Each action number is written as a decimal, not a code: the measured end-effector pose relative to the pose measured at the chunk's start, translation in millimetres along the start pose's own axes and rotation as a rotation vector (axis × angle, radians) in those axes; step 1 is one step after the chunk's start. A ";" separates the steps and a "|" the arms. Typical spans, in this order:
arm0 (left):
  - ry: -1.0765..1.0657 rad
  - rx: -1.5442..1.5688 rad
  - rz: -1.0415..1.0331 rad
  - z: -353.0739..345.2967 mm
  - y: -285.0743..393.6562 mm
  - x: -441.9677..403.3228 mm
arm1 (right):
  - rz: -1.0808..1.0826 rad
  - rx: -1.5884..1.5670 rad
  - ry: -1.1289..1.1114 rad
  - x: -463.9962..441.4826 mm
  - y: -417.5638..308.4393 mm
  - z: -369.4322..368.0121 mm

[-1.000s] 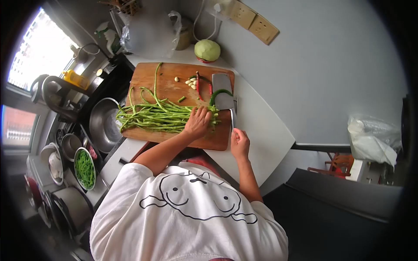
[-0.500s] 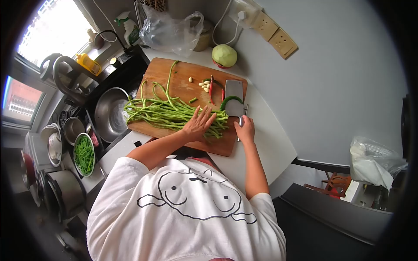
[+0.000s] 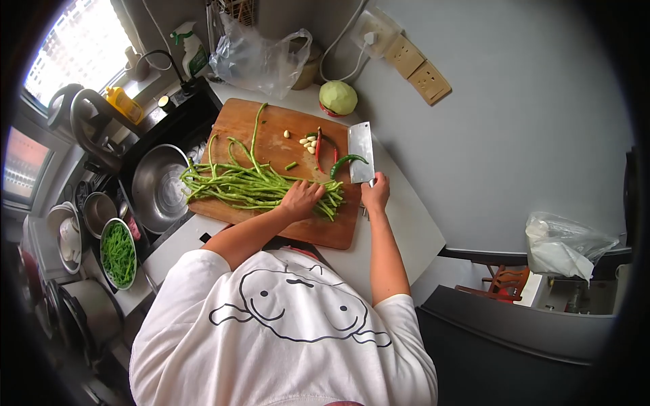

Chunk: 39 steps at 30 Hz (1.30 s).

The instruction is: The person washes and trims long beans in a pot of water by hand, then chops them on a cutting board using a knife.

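On the wooden cutting board (image 3: 298,233) lies a bundle of long green beans (image 3: 233,184), spread toward the left. My left hand (image 3: 302,201) presses on the bundle near its right end, fingers curled over the beans. My right hand (image 3: 376,192) grips the handle of a cleaver (image 3: 361,150). Its broad blade is at the board's right edge, beyond the hand. Beside the blade are a curved green chilli (image 3: 347,162) and red chillies (image 3: 319,150). Peeled garlic cloves (image 3: 309,143) sit just left of them.
A peeled pale green round vegetable (image 3: 338,97) stands behind the board, near a clear plastic bag (image 3: 261,64). At left are a metal basin (image 3: 145,183) in the sink and a bowl of cut greens (image 3: 118,254). A grey wall (image 3: 487,122) bounds the right.
My left hand's fingers, outstretched before, now curl over the beans. The cleaver has been lifted from lying flat, its blade now turned and clear of the green chilli. The view has shifted slightly.
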<state>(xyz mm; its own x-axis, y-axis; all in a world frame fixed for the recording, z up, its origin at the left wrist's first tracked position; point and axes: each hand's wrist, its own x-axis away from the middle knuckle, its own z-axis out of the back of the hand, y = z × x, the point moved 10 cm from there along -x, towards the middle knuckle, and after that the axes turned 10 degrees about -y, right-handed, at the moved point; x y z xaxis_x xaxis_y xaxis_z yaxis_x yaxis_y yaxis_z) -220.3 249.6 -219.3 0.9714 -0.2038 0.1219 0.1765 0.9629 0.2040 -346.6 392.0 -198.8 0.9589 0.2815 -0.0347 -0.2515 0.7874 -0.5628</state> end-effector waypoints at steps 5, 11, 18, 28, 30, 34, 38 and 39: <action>-0.097 0.031 0.063 -8.3 -7.2 -5.5 | 0.025 0.099 0.064 -4.5 -37.2 30.8; -0.003 -0.005 0.011 -8.9 -11.8 -11.5 | -0.011 0.130 0.184 27.7 -24.3 58.8; -0.149 -0.034 -0.020 -3.4 -11.1 -9.2 | 0.004 0.123 0.073 78.6 -3.4 42.9; -0.258 0.484 0.057 9.0 -89.1 -38.9 | 0.165 0.243 -0.043 107.0 11.5 54.4; -0.245 0.495 0.021 -2.2 -87.2 -52.4 | 0.226 0.297 -0.089 96.7 9.1 45.2; -0.144 0.380 -0.012 -23.3 -87.2 -85.3 | 0.276 0.242 -0.097 72.6 -4.8 30.1; -0.181 0.366 -0.016 -20.1 -83.8 -106.2 | 0.268 0.252 -0.070 54.5 -10.1 27.7; -0.184 0.367 -0.012 -17.7 -85.9 -111.0 | 0.278 0.247 -0.056 51.9 -11.3 28.3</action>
<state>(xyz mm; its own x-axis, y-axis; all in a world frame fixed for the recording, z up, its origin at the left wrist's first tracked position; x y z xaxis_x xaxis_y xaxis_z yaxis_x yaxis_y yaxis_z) -340.5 192.6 -267.6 0.9192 -0.2745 0.2823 0.0865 0.8402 0.5353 -297.7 413.3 -170.8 0.8426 0.5274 -0.1087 -0.5318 0.7834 -0.3217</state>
